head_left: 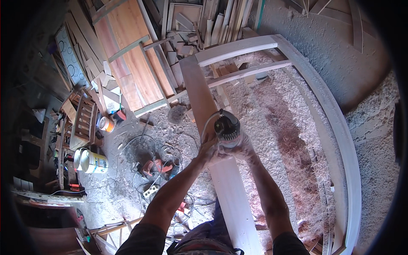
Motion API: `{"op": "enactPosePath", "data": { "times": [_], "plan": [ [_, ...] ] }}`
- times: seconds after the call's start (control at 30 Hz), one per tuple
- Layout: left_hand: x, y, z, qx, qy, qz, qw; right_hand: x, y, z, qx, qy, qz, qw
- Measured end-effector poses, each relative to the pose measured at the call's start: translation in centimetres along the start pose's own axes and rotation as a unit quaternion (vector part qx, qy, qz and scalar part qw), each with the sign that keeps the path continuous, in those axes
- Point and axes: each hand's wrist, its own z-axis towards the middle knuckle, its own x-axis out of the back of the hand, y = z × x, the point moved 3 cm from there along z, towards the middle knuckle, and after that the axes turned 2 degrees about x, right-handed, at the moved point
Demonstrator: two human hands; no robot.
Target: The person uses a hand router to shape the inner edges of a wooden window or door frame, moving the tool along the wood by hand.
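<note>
Both my hands grip a corded power tool (227, 126) with a round, dark, vented motor housing. Its lower part is hidden behind my fingers, so its exact kind does not show. My left hand (209, 151) closes round its left side, my right hand (244, 148) round its right. Under the tool lies a long, wide wooden board (233, 191), dusted pale. This board forms the left side of a large wooden frame, whose curved outer rail (346, 170) bends round on the right. A thinner crosspiece (250, 71) spans the frame near its far end.
A panelled wooden door (131, 55) leans among stacked boards at the back left. Loose cables, a red power tool (159, 165) and a power strip (151, 191) lie on the dusty floor to my left. White buckets (94, 162) stand farther left. Shavings (293, 144) cover the ground inside the frame.
</note>
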Motion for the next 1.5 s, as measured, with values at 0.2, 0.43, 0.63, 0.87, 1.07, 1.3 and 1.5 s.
{"op": "enactPosePath", "data": {
  "times": [0.2,0.43,0.63,0.87,1.07,1.3,1.5],
  "plan": [
    [2.0,-4.9,2.9,-0.008,0.035,-0.033,0.999,-1.4,-0.7,6.1,0.036,-0.005,-0.038,0.999],
    [2.2,-9.0,7.3,-0.012,0.026,-0.013,1.0,-0.6,1.2,11.6,0.073,0.01,-0.095,0.993],
    [2.4,-12.3,10.2,0.004,-0.056,0.012,0.998,-0.5,2.4,15.1,0.088,0.017,-0.1,0.991],
    [3.5,-13.3,12.2,0.027,-0.06,-0.045,0.997,-1.1,1.7,17.2,0.066,0.012,-0.026,0.997],
    [1.1,-8.8,6.9,0.028,-0.008,0.009,1.0,-1.1,2.0,10.4,0.059,0.023,-0.039,0.997],
    [-5.3,-2.4,-2.5,0.056,-0.034,-0.143,0.988,-1.5,0.3,-3.1,0.021,0.034,0.062,0.997],
    [-9.2,7.7,-11.5,0.082,-0.089,-0.226,0.967,-1.3,-3.7,-16.3,0.062,0.058,0.019,0.996]
  ]
}}
